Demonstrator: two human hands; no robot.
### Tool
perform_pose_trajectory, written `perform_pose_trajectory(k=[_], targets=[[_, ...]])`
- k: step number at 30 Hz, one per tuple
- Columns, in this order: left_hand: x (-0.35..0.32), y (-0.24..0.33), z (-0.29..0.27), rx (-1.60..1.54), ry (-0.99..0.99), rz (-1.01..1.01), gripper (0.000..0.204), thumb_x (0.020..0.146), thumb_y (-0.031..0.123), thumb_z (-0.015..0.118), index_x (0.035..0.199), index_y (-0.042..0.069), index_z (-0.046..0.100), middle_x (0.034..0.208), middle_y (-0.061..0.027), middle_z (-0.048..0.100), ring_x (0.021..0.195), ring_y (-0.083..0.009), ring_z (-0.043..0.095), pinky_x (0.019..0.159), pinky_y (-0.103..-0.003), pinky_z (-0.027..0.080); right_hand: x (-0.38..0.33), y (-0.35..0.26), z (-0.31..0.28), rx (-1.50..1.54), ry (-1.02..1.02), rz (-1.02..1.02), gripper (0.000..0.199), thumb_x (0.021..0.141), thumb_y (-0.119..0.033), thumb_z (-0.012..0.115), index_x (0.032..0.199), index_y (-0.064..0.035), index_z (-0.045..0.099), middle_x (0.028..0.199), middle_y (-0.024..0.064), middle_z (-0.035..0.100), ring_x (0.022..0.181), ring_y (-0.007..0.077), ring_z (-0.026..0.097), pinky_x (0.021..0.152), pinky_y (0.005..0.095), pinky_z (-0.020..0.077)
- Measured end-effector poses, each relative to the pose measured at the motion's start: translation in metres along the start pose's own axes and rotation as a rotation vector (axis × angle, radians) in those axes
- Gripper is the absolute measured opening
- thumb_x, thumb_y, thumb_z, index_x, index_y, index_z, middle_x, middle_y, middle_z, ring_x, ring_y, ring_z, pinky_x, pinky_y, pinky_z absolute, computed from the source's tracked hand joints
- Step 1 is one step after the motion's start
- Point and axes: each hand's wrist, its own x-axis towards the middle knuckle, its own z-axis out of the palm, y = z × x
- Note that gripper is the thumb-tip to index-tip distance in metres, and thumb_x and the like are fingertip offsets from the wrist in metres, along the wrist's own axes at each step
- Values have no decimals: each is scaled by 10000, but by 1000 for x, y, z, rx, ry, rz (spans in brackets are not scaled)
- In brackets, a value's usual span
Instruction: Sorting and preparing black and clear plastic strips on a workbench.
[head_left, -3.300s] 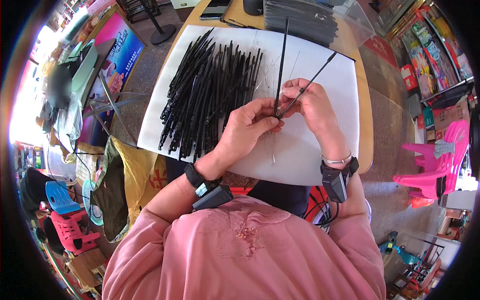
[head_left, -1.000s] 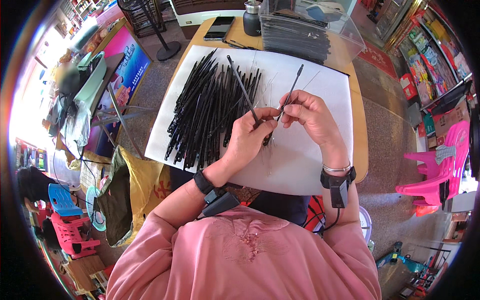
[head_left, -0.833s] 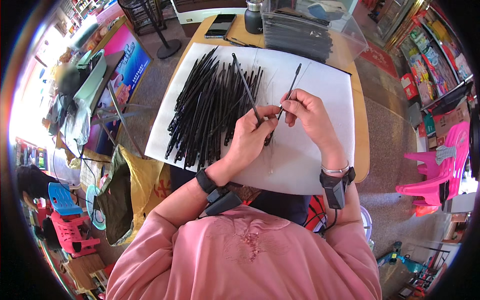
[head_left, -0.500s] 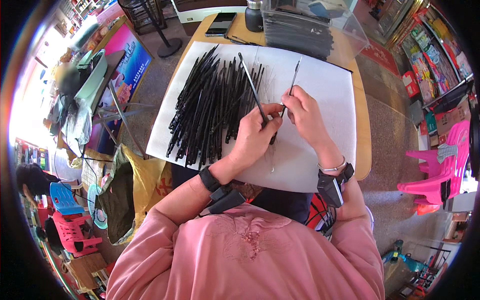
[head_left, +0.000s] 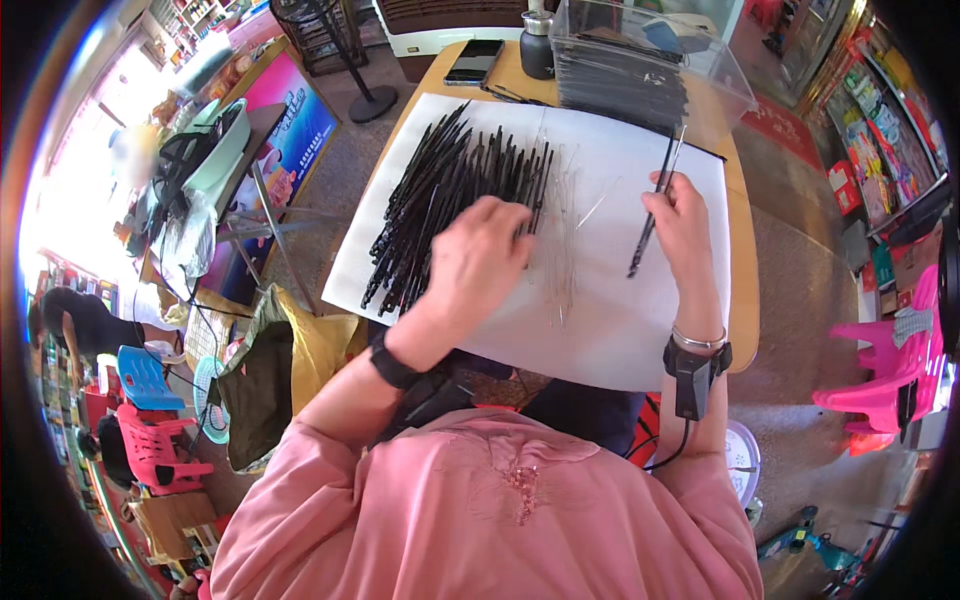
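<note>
A heap of thin black sticks [head_left: 440, 200] lies on a white sheet [head_left: 610, 310] that covers the table. My left hand [head_left: 480, 260] rests palm down at the heap's right edge, its fingers on the sticks and beside a small bundle of clear thin rods [head_left: 565, 230]. My right hand [head_left: 680, 220] is farther right over the sheet, pinching one black stick [head_left: 652, 205] together with a clear rod, both pointing away from me.
A clear plastic box [head_left: 640, 70] full of black sticks stands at the table's far right. A phone [head_left: 473, 60] and a dark bottle [head_left: 537, 45] lie at the far edge. Pink chairs [head_left: 880, 350] stand to the right, a folding stand [head_left: 250, 190] to the left.
My hands were together over the sheet, each with a stick. They have moved apart: the left went down onto the heap, the right moved rightward with its stick.
</note>
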Motion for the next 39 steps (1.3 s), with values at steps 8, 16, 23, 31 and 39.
perform_pose_trajectory(k=[8,16,23,31,39], targets=[[-3,-34,-17,374,-186,-49,214,786,152,610,977,57,624,910,-136,593,902,-341,578,760,-441,476,-8,-8,13,-500,407,-273,259,835,-259,622,891,-14,557,774,161,600,769,319,616,675,422,477],[-7,-20,-37,180,87,-92,122,889,140,537,959,57,592,940,-160,571,830,-373,579,705,-447,462,-27,-19,42,-485,-319,-330,242,821,-256,612,770,-22,580,788,142,613,759,333,609,658,435,469],[-18,-33,-37,-25,70,-292,138,951,150,469,979,15,466,896,-178,600,732,-341,616,636,-440,489,-17,-4,39,-416,-107,-227,220,800,-228,608,786,-9,606,806,162,634,776,347,614,675,420,479],[-26,-21,-41,-547,90,-449,152,976,161,447,961,10,447,800,-109,609,663,-184,628,569,-297,525,-24,-21,44,-510,-251,-180,282,802,-287,637,771,-7,609,799,152,640,737,334,619,662,402,482],[-48,-37,-31,-985,29,-446,159,953,127,503,966,-30,521,831,-46,607,732,-105,594,658,-256,512,-47,-76,63,-271,-394,-285,292,833,-285,638,792,4,625,675,131,638,619,290,611,600,371,469]])
